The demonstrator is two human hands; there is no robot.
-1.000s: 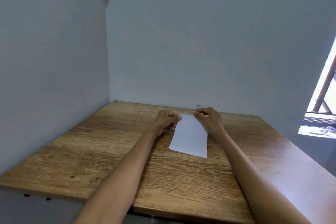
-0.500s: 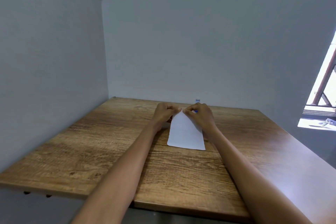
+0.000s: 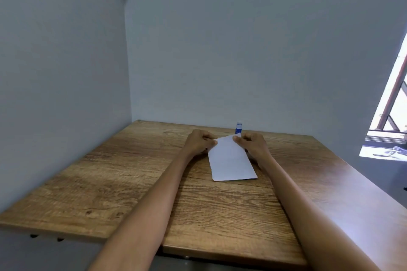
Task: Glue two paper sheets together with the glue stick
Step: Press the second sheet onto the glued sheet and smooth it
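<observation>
Wooden table (image 3: 136, 182): left hand (image 3: 199, 142), right hand (image 3: 253, 144) pinching paper (image 3: 230, 160); glue stick (image 3: 238, 128) label unreadable.

Soft daylight from my right, wide-angle view, mild softness throughout.

I see the light coming in through the window (image 3: 394, 116) at the right edge, which is blown out to near white. It lays a pale sheen along the right side of the worktop (image 3: 136, 185) and on my right forearm, while the left wall sits in flat grey-blue shade. Faint, diffuse shadows lie just under the hands and along the paper's (image 3: 231, 160) edges; nothing casts a hard outline. The wide lens bends the worktop's edges outward and stretches my forearms at the bottom of the frame. Detail is slightly smeared overall, and the small glue stick (image 3: 238, 127) at the back reads soft.
</observation>
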